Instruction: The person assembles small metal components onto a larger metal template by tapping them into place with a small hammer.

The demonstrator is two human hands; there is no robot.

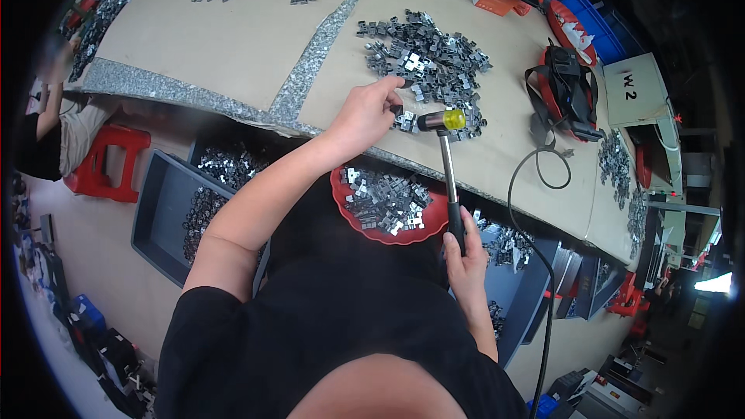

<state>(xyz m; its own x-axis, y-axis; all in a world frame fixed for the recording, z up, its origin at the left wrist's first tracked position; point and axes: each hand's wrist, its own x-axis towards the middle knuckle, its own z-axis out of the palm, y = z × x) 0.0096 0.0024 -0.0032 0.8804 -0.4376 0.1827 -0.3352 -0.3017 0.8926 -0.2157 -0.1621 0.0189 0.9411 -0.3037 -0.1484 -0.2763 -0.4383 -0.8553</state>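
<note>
My right hand (467, 262) grips the black handle of a mallet (450, 171), whose head has a yellow face and a dark face. The head is over the table's near edge, its dark face close to the fingertips of my left hand (365, 118). Those fingers are pinched on a small metal clip (403, 119) at the edge of the table; they partly hide it. Just beyond lies a large pile of similar metal clips (434, 58). Below the table edge, a red scalloped tray (365, 230) of loose shiny metal pieces (384, 198) rests against my lap.
Grey bins (161, 206) of parts stand on both sides below the table (256, 39). A black cable (549, 287) hangs over the edge at right, near a black and red strapped device (570, 89). Another person (58, 120) is at far left beside a red stool (116, 163).
</note>
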